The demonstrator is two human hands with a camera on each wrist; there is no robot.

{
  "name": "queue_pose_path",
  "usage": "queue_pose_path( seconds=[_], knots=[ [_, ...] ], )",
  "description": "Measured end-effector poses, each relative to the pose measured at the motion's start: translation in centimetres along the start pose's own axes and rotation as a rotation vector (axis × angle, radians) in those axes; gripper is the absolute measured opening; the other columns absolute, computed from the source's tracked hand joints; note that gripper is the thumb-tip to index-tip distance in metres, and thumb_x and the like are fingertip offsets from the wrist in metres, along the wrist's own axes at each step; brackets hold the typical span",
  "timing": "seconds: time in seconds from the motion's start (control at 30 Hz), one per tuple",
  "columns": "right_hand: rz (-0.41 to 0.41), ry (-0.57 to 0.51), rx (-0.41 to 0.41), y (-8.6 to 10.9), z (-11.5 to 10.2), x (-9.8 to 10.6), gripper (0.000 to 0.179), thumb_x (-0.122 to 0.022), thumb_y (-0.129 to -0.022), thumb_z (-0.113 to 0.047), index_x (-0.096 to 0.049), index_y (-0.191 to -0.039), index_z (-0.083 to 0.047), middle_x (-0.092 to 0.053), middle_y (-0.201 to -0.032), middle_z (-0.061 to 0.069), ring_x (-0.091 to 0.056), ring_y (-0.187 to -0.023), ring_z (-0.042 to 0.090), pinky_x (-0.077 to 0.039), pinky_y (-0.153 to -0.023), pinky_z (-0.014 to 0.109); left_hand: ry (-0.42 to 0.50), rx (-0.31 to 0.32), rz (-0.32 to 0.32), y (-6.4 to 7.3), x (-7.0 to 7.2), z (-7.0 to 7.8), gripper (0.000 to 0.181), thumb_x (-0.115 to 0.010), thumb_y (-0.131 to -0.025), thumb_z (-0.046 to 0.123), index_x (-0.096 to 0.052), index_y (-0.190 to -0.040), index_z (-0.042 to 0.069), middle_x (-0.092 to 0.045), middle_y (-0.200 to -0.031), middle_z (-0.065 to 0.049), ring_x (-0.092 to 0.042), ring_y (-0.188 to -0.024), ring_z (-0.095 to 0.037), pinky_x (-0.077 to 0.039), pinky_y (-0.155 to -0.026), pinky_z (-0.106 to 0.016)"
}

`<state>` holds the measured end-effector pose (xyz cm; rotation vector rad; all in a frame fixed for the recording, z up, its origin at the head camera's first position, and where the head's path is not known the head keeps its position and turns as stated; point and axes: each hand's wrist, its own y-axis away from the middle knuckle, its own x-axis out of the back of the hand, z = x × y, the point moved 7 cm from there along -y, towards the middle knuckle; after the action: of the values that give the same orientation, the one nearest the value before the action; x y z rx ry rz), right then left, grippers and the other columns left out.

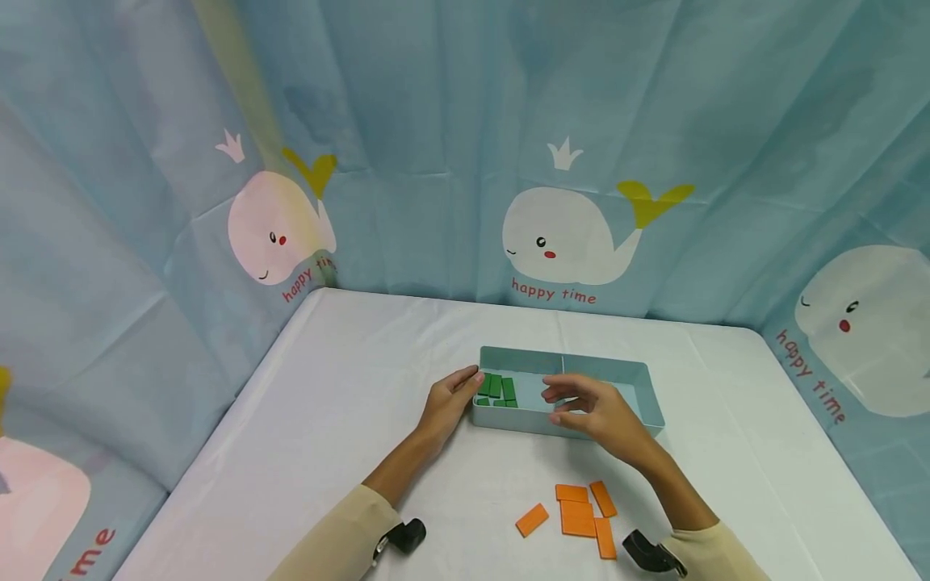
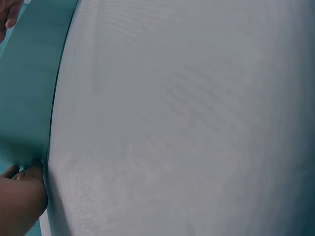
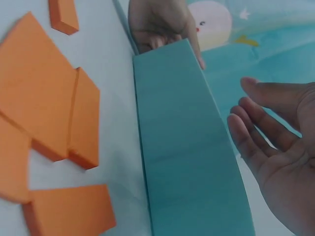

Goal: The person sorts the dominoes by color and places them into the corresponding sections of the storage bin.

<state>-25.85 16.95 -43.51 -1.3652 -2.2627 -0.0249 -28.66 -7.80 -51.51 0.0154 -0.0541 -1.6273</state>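
Several green blocks [image 1: 495, 386] sit in the box [image 1: 534, 420] our left hand [image 1: 443, 407] grips; our right hand [image 1: 601, 410] hovers, thumb and fingers apart

Head view down toward tray [image 1: 523, 420]

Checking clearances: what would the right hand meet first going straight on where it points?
Likely the green tiles in the tray, though depth is unclear and the right hand may pass above them.

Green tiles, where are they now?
In the head view, the green tiles lie inside the teal tray, at its left end, beside the left hand.
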Motion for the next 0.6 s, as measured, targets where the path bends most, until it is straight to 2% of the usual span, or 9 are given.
queue_pose_path(
  seconds=[0.2,0.37,0.6],
  knots=[
    [-0.002,-0.028,-0.008,1.6,-0.1,0.1,0.048,-0.080,-0.094,-0.003,-0.066,-0.139,-0.012,-0.071,-0.129,0.014,-0.069,-0.115,0.036,-0.063,-0.094,0.031,-0.004,-0.010,-0.002,0.0,0.0,0.0,0.065,-0.064,-0.108,0.043,-0.052,-0.155,0.000,-0.058,-0.154,-0.017,-0.051,-0.147,-0.030,-0.043,-0.122,-0.044],
    [-0.011,-0.019,-0.017,2.8,0.1,0.1,0.049,-0.080,-0.094,0.000,-0.066,-0.139,-0.013,-0.069,-0.132,0.018,-0.069,-0.115,0.034,-0.063,-0.092,0.031,0.005,0.009,0.003,0.0,0.1,0.0,0.065,-0.066,-0.106,0.044,-0.053,-0.155,0.002,-0.059,-0.154,-0.013,-0.051,-0.147,-0.027,-0.043,-0.123,-0.043],
    [-0.031,-0.026,-0.062,4.8,0.9,0.2,0.048,-0.079,-0.095,-0.004,-0.063,-0.139,0.002,-0.069,-0.132,0.024,-0.069,-0.114,0.032,-0.063,-0.090,0.032,-0.006,0.009,0.000,-0.1,0.0,-0.1,0.065,-0.065,-0.106,0.044,-0.053,-0.154,0.002,-0.059,-0.154,-0.013,-0.051,-0.147,-0.027,-0.042,-0.123,-0.044]
  ],
)
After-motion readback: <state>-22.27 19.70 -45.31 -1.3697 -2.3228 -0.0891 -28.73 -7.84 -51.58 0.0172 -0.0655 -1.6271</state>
